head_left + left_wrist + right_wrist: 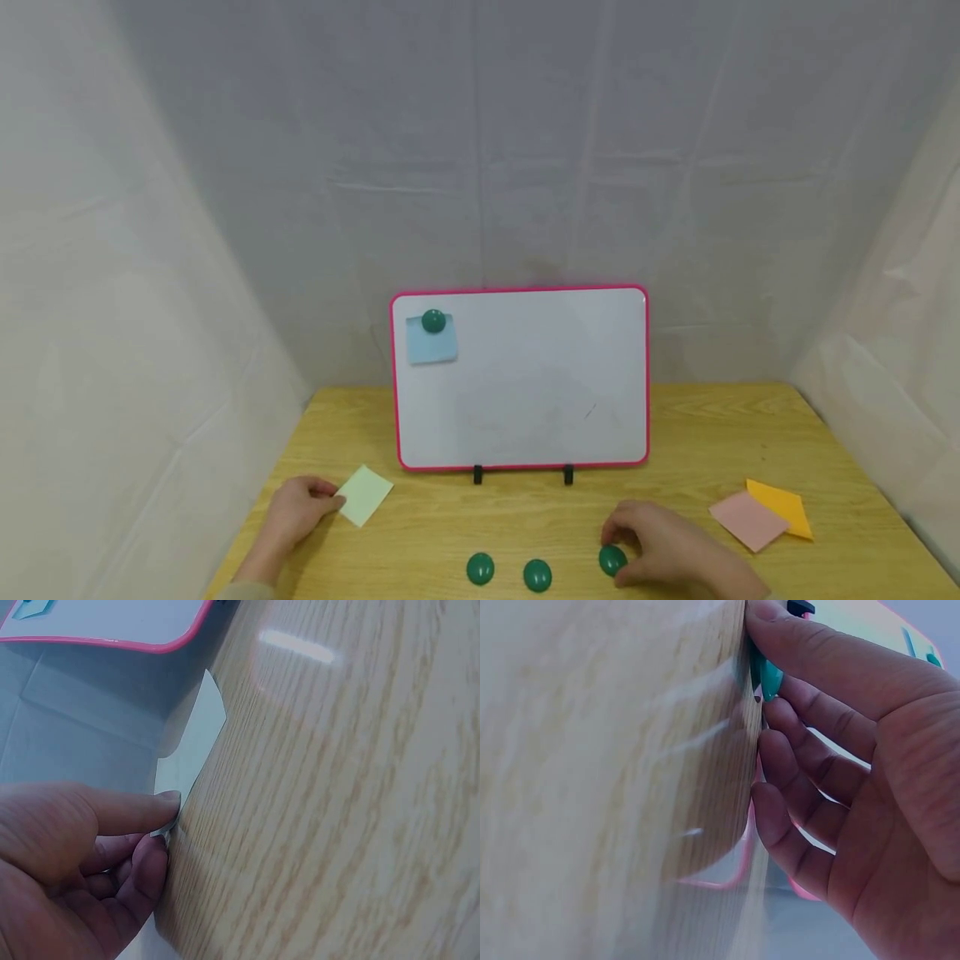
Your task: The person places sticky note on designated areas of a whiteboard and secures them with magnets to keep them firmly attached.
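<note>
Toward the left edge of the bench [693, 425], the left hand [298, 508] pinches one corner of a pale green note [366, 496] between thumb and fingers; the sheet reaches from that grip toward the middle of the bench. The left wrist view shows the paper bending a little, but whether it lies wholly clear of the wood I cannot tell.

Right of the bench's middle, toward the near edge, the right hand [663, 542] has its thumb and index finger closed about a green magnet [611, 560], low against the bench top. Its other fingers are bent, side by side. Two more magnets, a middle magnet [537, 575] and a left-hand magnet [480, 568], sit apart from each other to the left of it, also toward the near edge.

Before the middle of the far edge, a pink-framed whiteboard [525, 392] stands on two black feet [477, 474]. Near its upper left corner hangs a blue note [431, 348], with a fourth magnet [433, 321] over its top edge. Nearer the bench's right edge, a pink note [748, 520] partly covers an orange note [787, 508].
</note>
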A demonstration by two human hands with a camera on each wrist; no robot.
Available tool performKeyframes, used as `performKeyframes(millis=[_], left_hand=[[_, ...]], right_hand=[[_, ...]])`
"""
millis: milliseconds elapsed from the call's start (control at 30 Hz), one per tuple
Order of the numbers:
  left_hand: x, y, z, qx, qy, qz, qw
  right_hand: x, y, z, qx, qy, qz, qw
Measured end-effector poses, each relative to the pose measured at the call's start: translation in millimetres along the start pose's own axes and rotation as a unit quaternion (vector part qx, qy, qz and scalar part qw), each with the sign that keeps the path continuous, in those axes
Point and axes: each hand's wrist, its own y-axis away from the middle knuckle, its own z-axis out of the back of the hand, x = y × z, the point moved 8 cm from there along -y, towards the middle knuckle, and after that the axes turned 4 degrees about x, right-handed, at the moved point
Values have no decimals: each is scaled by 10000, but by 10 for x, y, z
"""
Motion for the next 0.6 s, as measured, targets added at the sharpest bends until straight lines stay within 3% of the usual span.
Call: performKeyframes(millis=[600], left_hand=[[31,-4,-6,51,36,-3,10000]], right_hand=[[-24,-17,-9,13,-12,-51,10000]])
